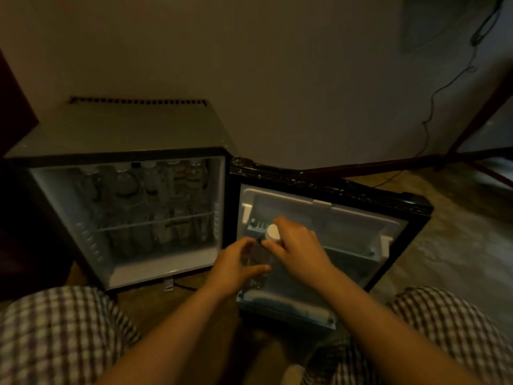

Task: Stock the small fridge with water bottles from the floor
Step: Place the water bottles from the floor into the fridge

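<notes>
1. Grip. Both hands hold 1 water bottle [258,252], upright or nearly so. The right hand [295,247] curls its fingers round the neck just under the white cap [272,232]. The left hand [236,263] wraps the clear body lower down, with fingers curved over the far side and the thumb along the near side. The bottle stands between the 2 hands, and the cap shows just left of the right hand's knuckles.

2. Position. The bottle is inside the open door [347,226] of the fridge [116,129], at the door's hinge end. Its base is hidden behind the left hand, so contact with the door shelf cannot be told.

3. Edges.
- Left of the grip: the front edge of the cabinet's right wall, close to the left hand.
- Below the grip: the front rail of the lower door shelf [286,305].
- Behind the cap: the small upper rack of the door.

4. Open room. To the right of the right hand, the door shelf runs free to the far end of the door.

5. Cabinet. Left of the grip, stored bottles [127,184] fill the space above and below the wire shelf [152,222].
</notes>
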A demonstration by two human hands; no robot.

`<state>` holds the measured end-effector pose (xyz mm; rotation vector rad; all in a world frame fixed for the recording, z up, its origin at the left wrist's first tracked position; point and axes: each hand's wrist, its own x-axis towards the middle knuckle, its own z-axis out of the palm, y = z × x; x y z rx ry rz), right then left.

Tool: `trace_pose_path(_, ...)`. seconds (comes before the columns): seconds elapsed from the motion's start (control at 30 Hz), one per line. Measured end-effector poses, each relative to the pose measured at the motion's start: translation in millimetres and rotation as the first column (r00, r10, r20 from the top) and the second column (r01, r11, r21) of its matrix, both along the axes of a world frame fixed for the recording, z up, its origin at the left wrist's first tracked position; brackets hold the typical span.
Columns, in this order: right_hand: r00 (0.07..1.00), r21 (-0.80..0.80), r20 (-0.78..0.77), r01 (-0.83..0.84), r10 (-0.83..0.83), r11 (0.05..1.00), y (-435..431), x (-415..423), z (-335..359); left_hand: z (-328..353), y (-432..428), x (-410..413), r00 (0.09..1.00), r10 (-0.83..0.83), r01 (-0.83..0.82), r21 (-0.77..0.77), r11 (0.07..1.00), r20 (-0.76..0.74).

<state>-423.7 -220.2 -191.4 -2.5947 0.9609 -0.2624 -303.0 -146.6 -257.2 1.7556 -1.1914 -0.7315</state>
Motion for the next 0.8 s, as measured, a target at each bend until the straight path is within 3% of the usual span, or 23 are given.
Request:
trace_pose_path(0.23, 0.982, 0.057, -0.185, 0.035, -0.024, 0.998, -3.9, 19.6, -72.8, -62.7, -12.8, 18.8, 0.994, -0.042, 0.018, 0.224, 0.974, 0.1)
trace_pose_path(0.43, 0.94, 0.037, -0.34, 0.003, 0.01, 0.999, -11.5, 28.6, -92.5, -96.2, -16.5, 13.4, 0.989, 0.074, -0.051, 0.171, 0.984, -0.131)
trace_pose_path(0.8, 0.915, 0.191, -0.402, 0.078, 0.005, 0.979, -26.1, 28.2, -138.9, -140.1, -23.6, 6.3, 0.97, 0.08, 0.0, 0.331, 0.944, -0.23)
